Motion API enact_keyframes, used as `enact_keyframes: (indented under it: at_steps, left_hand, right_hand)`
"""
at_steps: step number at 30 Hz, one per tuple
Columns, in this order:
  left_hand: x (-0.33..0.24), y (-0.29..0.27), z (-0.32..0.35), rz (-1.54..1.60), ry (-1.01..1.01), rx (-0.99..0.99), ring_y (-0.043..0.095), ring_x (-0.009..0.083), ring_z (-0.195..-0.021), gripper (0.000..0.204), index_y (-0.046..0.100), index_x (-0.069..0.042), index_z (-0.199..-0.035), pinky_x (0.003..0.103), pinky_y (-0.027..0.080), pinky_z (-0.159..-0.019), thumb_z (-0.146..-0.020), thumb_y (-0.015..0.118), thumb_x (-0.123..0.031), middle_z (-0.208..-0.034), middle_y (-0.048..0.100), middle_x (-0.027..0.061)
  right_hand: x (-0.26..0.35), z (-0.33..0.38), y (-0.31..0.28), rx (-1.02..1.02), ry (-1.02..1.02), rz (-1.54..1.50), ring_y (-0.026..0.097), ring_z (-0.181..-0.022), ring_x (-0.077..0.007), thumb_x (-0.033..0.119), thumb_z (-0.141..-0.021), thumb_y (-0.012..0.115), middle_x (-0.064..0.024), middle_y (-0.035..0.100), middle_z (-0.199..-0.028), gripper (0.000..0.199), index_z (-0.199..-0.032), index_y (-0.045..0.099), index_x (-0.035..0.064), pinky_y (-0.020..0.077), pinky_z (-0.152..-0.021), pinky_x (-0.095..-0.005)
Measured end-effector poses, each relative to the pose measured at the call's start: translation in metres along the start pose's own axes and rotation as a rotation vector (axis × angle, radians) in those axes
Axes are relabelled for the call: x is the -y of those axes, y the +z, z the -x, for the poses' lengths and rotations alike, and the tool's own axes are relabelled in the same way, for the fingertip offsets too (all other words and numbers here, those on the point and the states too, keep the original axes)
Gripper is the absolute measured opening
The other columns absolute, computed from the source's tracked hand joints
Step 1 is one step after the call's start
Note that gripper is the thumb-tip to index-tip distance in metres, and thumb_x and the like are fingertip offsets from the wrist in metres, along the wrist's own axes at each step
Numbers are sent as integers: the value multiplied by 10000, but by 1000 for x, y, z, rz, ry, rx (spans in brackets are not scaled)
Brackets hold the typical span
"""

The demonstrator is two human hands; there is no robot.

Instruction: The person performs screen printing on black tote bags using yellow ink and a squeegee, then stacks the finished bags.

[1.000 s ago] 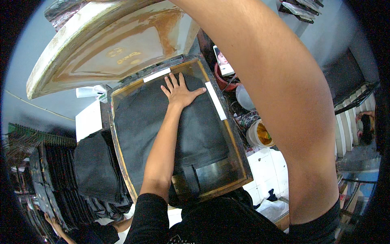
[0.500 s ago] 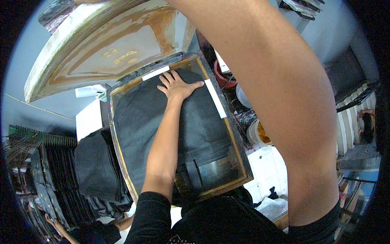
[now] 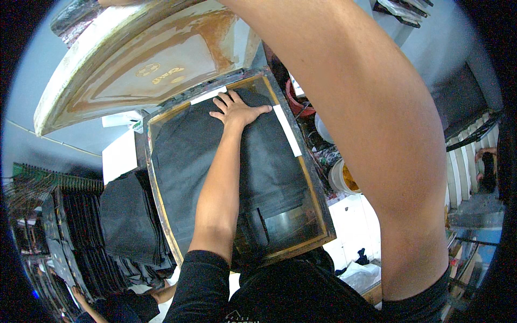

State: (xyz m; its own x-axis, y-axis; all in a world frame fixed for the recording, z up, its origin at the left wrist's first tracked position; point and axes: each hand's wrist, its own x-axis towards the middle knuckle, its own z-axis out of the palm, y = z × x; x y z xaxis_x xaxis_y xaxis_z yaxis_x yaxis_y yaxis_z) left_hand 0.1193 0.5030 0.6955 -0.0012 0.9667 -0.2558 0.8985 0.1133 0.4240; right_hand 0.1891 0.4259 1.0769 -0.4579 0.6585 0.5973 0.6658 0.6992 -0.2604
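My left hand (image 3: 240, 113) lies flat and open, fingers spread, on a black fabric piece (image 3: 183, 156). The fabric is laid over a dark printing board (image 3: 323, 229) with a yellowish border, with its far edge by a white strip (image 3: 209, 96) and its right edge by a second white strip (image 3: 287, 131). Beyond it, a screen-printing frame (image 3: 59, 89) stands tilted up, its mesh stained brown with a pale design. My right arm reaches across the top. Only a sliver of my right hand (image 3: 121, 2) shows, closed at the frame's upper edge; its fingertips are hidden.
Stacks of black fabric pieces (image 3: 86, 237) stand at the left, beside a white sheet (image 3: 119, 156). Another person's hand (image 3: 81, 296) is at the lower left. On the right are a red tub (image 3: 295, 99), a white bucket (image 3: 338, 176) with orange contents and a plastic bag (image 3: 360, 275).
The view shifts slightly. My left hand stays spread on the fabric and the screen frame stays raised. At the lower left, the other person's hand has shifted a little along the stack.
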Motion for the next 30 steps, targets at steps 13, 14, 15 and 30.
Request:
enact_keyframes:
  at_steps: [13, 14, 15, 30]
  left_hand:
    - [1, -69, 78, 743, 338, -228, 547, 424, -1323, 1050, 348, 60, -1513, 509, 439, -1095, -808, 784, -585, -1427, 526, 338]
    - [42, -102, 129, 941, 372, -316, 634, 380, -1183, 919, 393, 69, -1469, 453, 499, -1014, -858, 763, -511, -1328, 598, 317]
    - [54, -118, 175, 1167, 482, -346, 722, 336, -1043, 790, 437, 77, -1425, 397, 559, -932, -908, 743, -436, -1229, 670, 296]
    - [170, -6, 375, 1516, -251, 132, 736, 194, -757, 276, 664, 75, -1052, 247, 557, -569, -981, 600, -184, -1020, 751, 206]
  right_hand:
    - [24, 34, -7, 217, 194, -7, 710, -847, -308, 119, -934, 574, -262, 721, -952, 268, -1075, 716, -59, 585, -728, -393]
    - [55, 35, 7, 333, 272, -113, 697, -814, -272, 115, -950, 559, -236, 720, -920, 257, -1073, 709, -53, 584, -692, -372]
    - [56, 48, 22, 244, 195, -94, 690, -806, -289, 124, -920, 586, -207, 708, -886, 215, -1031, 688, -28, 570, -695, -393]
    - [64, 269, 159, 492, -28, 9, 612, -926, -345, 103, -819, 604, -157, 618, -948, 230, -1027, 581, 8, 496, -809, -475]
